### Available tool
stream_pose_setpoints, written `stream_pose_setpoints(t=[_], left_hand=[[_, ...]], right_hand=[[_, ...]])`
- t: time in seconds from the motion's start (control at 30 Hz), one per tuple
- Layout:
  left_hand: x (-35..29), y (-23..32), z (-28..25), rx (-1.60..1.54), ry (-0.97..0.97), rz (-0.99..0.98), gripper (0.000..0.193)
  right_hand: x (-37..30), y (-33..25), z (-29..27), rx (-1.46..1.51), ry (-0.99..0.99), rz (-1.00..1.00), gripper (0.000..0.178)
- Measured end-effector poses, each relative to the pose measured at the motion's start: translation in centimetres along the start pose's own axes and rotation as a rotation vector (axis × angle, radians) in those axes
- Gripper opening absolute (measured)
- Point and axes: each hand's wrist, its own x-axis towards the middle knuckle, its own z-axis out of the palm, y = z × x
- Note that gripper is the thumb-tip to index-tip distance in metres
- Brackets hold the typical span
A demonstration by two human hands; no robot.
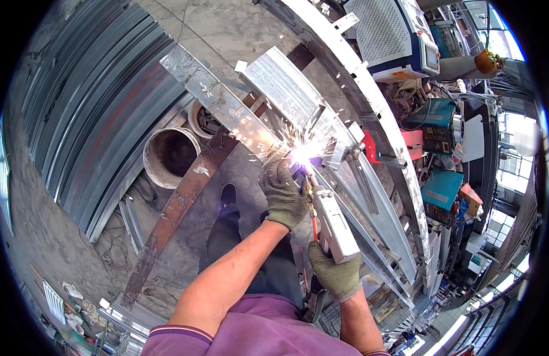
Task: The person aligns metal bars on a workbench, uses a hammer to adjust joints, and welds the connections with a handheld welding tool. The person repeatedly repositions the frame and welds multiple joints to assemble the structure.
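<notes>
My right hand [334, 270], in an olive work glove, is closed around the white body of a handheld welding gun [334, 222]. Its nozzle points up at a bright arc [303, 155] throwing sparks. The arc burns at the end of a flat galvanized metal tube [221, 101], where it meets other metal pieces. My left hand [281, 193], in a matching glove, is just left of the nozzle with its fingers curled close under the joint. Glare and the glove hide what those fingers hold. An orange hose [314, 228] runs down beside the gun.
A rusty steel beam [179, 210] slants below the tube, beside a round bucket [171, 157]. Long metal profiles [96, 113] are stacked at left. A hammer [363, 178] lies on a metal channel [387, 219] at right. Beyond stand a long rail [399, 148] and teal machines [440, 190].
</notes>
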Motion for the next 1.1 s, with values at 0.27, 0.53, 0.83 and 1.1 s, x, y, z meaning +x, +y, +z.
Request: stream_pose_setpoints(t=[0.27,0.53,0.83,1.1], left_hand=[[0.3,0.6,-0.5,0.001,0.031,-0.022,0.085],[0.2,0.3,-0.1,0.033,0.067,-0.02,0.083],[0.1,-0.1,0.1,-0.037,0.029,-0.045,0.08],[0.2,0.4,0.0,-0.018,0.079,-0.028,0.078]], right_hand=[[-0.4,0.2,0.1,-0.017,0.037,-0.049,0.025],[-0.7,0.5,0.1,-0.024,0.016,-0.049,0.026],[-1.2,0.4,0.0,-0.028,0.018,-0.033,0.03],[-1.6,1.1,-0.6,-0.047,-0.069,0.042,0.032]])
